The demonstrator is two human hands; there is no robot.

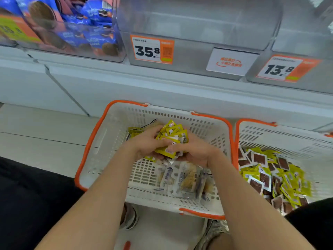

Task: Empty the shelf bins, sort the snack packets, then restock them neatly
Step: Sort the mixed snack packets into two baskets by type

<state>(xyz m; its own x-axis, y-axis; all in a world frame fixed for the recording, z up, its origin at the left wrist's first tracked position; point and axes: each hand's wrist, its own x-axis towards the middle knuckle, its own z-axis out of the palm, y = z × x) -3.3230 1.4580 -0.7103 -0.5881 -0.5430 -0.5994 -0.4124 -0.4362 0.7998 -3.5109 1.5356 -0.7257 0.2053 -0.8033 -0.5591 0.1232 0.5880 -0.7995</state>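
Bunch of yellow packets [173, 136] at centre, clutched from both sides: left hand [146, 143] curled over it from 9 o'clock, right hand [197, 151] cupped under it from 4 o'clock, fingers of both wrapped round the stack. Held just above white basket [93, 139] with orange rim; pale packets [187, 179] on its floor at 6 o'clock. Second basket [281, 136] just beside at 3 o'clock, heaped with mixed packets [270, 177], yellow and brown-windowed. Clear shelf bin [198, 20] at 12 o'clock, price tag [152, 49] on its front; blue biscuit packs [72, 33] at 11 o'clock.
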